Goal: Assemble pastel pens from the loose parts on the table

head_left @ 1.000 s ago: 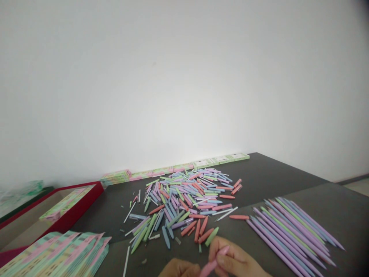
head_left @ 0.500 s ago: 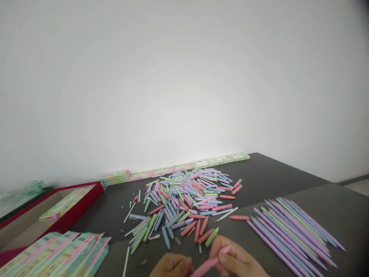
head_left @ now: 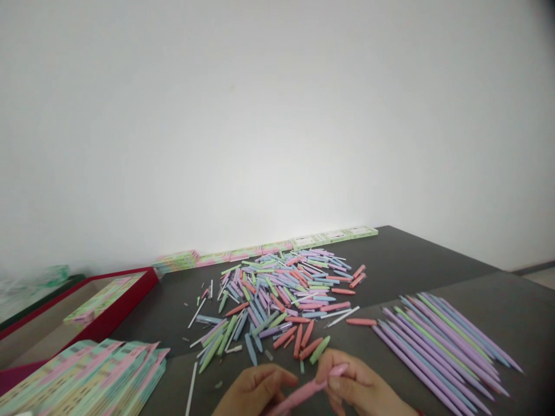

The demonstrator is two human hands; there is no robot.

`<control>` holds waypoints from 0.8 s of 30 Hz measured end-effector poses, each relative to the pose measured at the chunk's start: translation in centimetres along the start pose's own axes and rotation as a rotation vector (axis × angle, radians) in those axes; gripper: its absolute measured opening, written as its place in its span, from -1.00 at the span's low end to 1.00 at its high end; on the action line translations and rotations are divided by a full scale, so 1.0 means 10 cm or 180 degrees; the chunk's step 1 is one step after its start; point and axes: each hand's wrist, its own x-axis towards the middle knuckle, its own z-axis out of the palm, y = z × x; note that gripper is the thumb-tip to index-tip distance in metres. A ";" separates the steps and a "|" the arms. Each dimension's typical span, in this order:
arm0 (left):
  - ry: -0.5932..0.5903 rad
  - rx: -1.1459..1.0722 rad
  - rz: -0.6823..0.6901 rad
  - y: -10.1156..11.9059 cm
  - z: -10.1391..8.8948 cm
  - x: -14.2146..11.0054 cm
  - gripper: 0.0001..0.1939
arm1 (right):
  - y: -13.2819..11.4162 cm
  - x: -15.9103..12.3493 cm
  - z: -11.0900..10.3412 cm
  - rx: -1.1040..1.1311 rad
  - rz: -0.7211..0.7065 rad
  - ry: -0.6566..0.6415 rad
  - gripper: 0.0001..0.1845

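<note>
A pink pen lies slantwise between my two hands at the bottom edge of the head view. My right hand pinches it near its upper end with thumb and fingers. Around the lower part of the pen curl the fingers of my left hand, and the frame cuts that end off. Just beyond my hands spreads a heap of pastel pen parts, with a green piece and several coral ones closest to my right hand. Purple, blue and green long pens lie side by side on the right.
Printed cartons line the wall behind the heap. At left stands a red-rimmed box with packages inside, and in front of it fanned printed packets. A white thin tube lies left of my hands on the dark table.
My left hand has shifted slightly left along the pink pen, and its index finger has lifted. More of the pen shows between the hands. The view has tilted a little.
</note>
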 end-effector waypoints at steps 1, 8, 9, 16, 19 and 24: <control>0.0031 -0.0232 0.0147 0.00 0.00 0.00 -0.41 | -0.01 0.01 -0.01 -0.0050 -0.0019 0.0033 -0.61; -0.0218 -0.0411 0.0192 -0.03 0.04 0.01 -0.47 | 0.04 0.04 -0.02 -0.0059 0.0036 0.0294 -0.57; -0.0215 -0.0351 0.0050 -0.03 0.04 0.01 -0.46 | 0.05 0.04 -0.02 0.0010 0.0067 0.0310 -0.57; -0.0040 -0.0372 0.0263 -0.06 0.02 0.03 -0.40 | -0.04 0.05 0.04 0.0339 0.0078 0.0382 -0.63; 0.0143 -0.0475 0.0622 -0.12 0.02 0.08 -0.48 | -0.04 0.05 0.04 0.0277 0.0076 0.0477 -0.64; 0.0262 -0.0695 0.0049 -0.19 -0.02 0.07 -0.48 | -0.03 0.04 -0.04 -0.0078 -0.0063 0.0512 -0.66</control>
